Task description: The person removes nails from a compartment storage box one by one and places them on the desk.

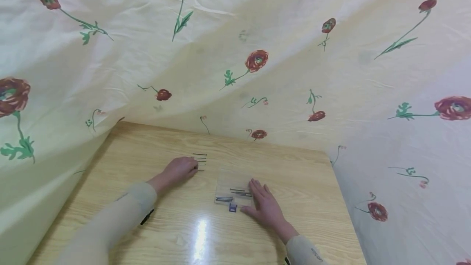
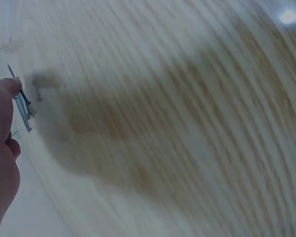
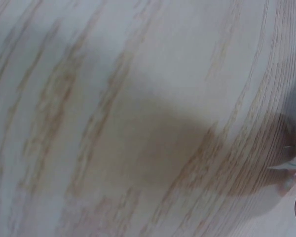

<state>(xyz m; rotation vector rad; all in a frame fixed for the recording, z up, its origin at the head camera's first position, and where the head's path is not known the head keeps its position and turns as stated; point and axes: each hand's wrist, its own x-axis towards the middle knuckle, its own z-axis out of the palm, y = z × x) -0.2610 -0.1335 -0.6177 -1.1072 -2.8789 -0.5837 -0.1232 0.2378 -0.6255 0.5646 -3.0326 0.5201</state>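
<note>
Nearest to my head camera comes the pale sleeve [image 1: 110, 220] of the left arm, which reaches across the wood-grain bench [image 1: 165, 236] toward a short row of thin nails [image 1: 202, 161]; they could also be screws, from my distance I cannot tell. I judge each one to be very light, stiff and not fragile, but smooth, so it can roll or slip easily. I would take hold at the middle of the shank, between thumb and one fingertip, and avoid the point, which may be sharp.

This row lies right at the fingertips of the left hand [image 1: 180, 168]: the pieces are side by side, nearly parallel, and the hand covers the left ends of the lower ones, while their right ends show free. The fingers there are bent, and in the left wrist view one fingertip overlaps the metal, with small heads just beside it. I cannot tell if it pinches one piece or only touches.

The right hand [image 1: 266, 207] lies with straight, spread fingers, gripping nothing, at the right edge of a clear plastic container [image 1: 224, 179], and seems to touch it. Whether bag or box, I cannot say; I expect it light and slippery, best steadied by its edge. More metal pieces [image 1: 223, 199] lie within its outline, left of this hand, near a small blue piece [image 1: 233, 207].
</note>
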